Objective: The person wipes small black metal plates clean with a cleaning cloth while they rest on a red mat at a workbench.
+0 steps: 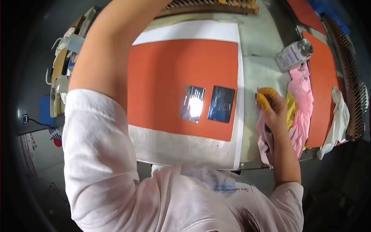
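Observation:
My right hand (273, 110) is closed at the right of the worktop, with yellow finger cots on its fingertips. The fingers are curled together, and what they hold, if anything, is too small to make out. Under and beside it lie a pink cloth (302, 96) and a yellow cloth (290, 106). My left arm (104, 54) reaches up past the top edge, so the left hand is out of sight. Two shiny dark rectangular plates lie side by side on an orange mat (162, 85): a left plate (193, 103) with bright glare and a right plate (221, 103).
A clear bottle with a metal cap (291, 56) leans beside the pink cloth. Slotted racks stand at the back (208, 5) and far right (348, 77). A white cloth (335, 120) hangs near the right edge. Squeeze bottles (73, 42) stand at the left.

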Available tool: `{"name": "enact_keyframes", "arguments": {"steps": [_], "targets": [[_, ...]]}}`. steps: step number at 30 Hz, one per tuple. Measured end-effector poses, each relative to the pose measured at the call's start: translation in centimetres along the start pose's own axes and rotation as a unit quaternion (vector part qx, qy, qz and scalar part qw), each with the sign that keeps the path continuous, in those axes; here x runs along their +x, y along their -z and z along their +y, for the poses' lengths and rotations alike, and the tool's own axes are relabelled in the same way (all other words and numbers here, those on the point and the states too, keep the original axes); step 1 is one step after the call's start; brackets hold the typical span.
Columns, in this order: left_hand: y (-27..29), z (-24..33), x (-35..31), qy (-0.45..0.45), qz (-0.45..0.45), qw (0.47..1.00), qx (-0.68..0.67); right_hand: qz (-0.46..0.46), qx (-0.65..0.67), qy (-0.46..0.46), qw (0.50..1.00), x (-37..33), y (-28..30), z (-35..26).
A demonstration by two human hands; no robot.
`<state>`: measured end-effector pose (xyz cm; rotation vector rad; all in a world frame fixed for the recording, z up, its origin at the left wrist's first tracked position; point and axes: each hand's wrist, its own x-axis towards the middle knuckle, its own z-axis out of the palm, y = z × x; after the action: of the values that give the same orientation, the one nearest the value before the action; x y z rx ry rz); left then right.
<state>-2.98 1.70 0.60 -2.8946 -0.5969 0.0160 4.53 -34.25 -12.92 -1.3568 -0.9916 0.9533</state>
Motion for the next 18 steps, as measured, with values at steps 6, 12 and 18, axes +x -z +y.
{"name": "enact_keyframes", "arguments": {"steps": [6, 12, 18], "targets": [[-3.8, -2.1, 1.8, 0.013, -0.046, 0.999, -0.009, -0.014, 0.011, -0.006, 1.0, 0.2, -0.6, 1.0], [0.9, 5.1, -12.8, -0.076, 0.073, 0.991, -0.084, -0.02, -0.039, 0.017, 0.999, -0.6, -0.5, 0.7], [-5.0, 13.3, -27.5, 0.006, -0.039, 0.977, -0.208, -0.005, -0.053, 0.058, 0.997, -0.2, -0.1, 1.3]]}}
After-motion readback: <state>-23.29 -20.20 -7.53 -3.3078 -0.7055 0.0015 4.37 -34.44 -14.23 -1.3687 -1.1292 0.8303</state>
